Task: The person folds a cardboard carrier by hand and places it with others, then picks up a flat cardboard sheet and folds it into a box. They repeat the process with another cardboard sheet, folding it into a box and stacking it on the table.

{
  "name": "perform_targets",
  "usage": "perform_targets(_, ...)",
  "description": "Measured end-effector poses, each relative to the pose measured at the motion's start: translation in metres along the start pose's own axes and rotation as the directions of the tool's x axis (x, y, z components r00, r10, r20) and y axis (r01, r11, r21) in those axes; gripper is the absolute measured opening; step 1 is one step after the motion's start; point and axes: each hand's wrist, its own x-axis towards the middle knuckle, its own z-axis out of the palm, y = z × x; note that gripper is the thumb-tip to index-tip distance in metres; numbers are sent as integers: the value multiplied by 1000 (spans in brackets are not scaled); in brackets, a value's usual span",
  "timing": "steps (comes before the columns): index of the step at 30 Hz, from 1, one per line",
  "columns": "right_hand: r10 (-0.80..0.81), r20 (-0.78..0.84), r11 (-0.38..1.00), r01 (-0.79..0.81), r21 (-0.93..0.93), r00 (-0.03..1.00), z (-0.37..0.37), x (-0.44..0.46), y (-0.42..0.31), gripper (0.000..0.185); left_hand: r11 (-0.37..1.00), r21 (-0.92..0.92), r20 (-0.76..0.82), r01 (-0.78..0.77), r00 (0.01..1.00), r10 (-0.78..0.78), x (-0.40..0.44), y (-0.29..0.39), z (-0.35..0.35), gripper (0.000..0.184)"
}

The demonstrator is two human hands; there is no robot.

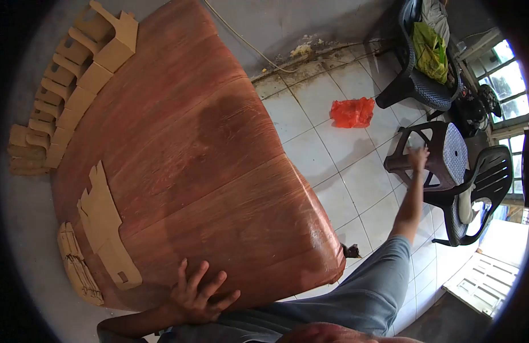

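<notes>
My left hand (199, 294) is at the near edge of a table with a reddish-brown, wood-patterned cover (219, 171). Its fingers are spread and it holds nothing. Left of it lies a flat, cut cardboard piece (107, 228) with notches and a small slot. My right arm reaches out to the right, and my right hand (417, 158) is in front of a dark plastic stool (454, 151). Its fingers look apart and no held object shows; whether it touches the stool is unclear.
Folded cardboard pieces (96, 77) stand in a row along the table's far left edge. More stacked cardboard (79, 266) is at the lower left. A red plastic bag (353, 112) lies on the white tiled floor (310, 137). Dark chairs (430, 88) stand at the right, one carrying a yellow-green bag (430, 51).
</notes>
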Motion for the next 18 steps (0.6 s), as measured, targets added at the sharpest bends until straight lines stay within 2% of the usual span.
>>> perform_targets(2, -200, -275, 970, 230, 80, 940, 43, -58, -44, 73, 999, -37, 6, -16, 1000, 16, 3, -3, -4, 56)
perform_targets(3, -283, -148, 944, 303, 131, 948, 69, -70, -61, 72, 997, -77, 21, -27, 999, 29, 4, -4, -5, 58)
perform_targets(4, -226, -211, 936, 273, 224, 951, 68, -116, -98, 72, 997, -75, 15, -23, 1000, 24, 5, -5, -6, 58)
perform_targets(5, -153, -118, 896, 188, 401, 981, 47, -158, -137, 69, 993, -115, -1, -29, 1000, 29, 6, -4, -6, 59)
perform_targets(7, -180, -75, 748, 186, 637, 981, 5, -225, -191, 58, 987, -154, -23, -33, 999, 30, 7, -3, -6, 61)
perform_targets(9, -134, -9, 465, 70, 883, 991, -26, -261, -227, 49, 984, -169, -53, -60, 997, 52, 6, -3, -5, 64)
perform_targets(10, -126, 86, 347, -37, 937, 988, -60, -275, -238, 43, 985, -166, -63, -54, 997, 44, 6, -4, -5, 64)
perform_targets(11, -133, 80, 347, -29, 937, 988, -98, -284, -240, 43, 977, -198, -61, -77, 996, 66, 5, -4, -5, 63)
perform_targets(13, -157, 93, -111, -111, 987, 983, -170, -297, -253, 43, 972, -220, -72, -88, 995, 74, 2, -7, 1, 63)
perform_targets(15, -184, -99, -58, 90, 994, 978, -236, -287, -241, 42, 966, -208, -166, -156, 979, 122, -1, -8, 6, 73)
perform_targets(16, -128, -149, -80, 139, 987, 981, -273, -283, -237, 41, 968, -204, -176, -147, 978, 112, -4, -7, -2, 73)
perform_targets(17, -71, -199, -104, 191, 976, 977, -312, -282, -238, 40, 963, -218, -132, -155, 983, 129, -5, -9, -11, 76)
perform_targets(18, -83, -316, -19, 315, 949, 945, -356, -286, -240, 40, 959, -232, -88, -161, 986, 145, -10, -11, -20, 79)
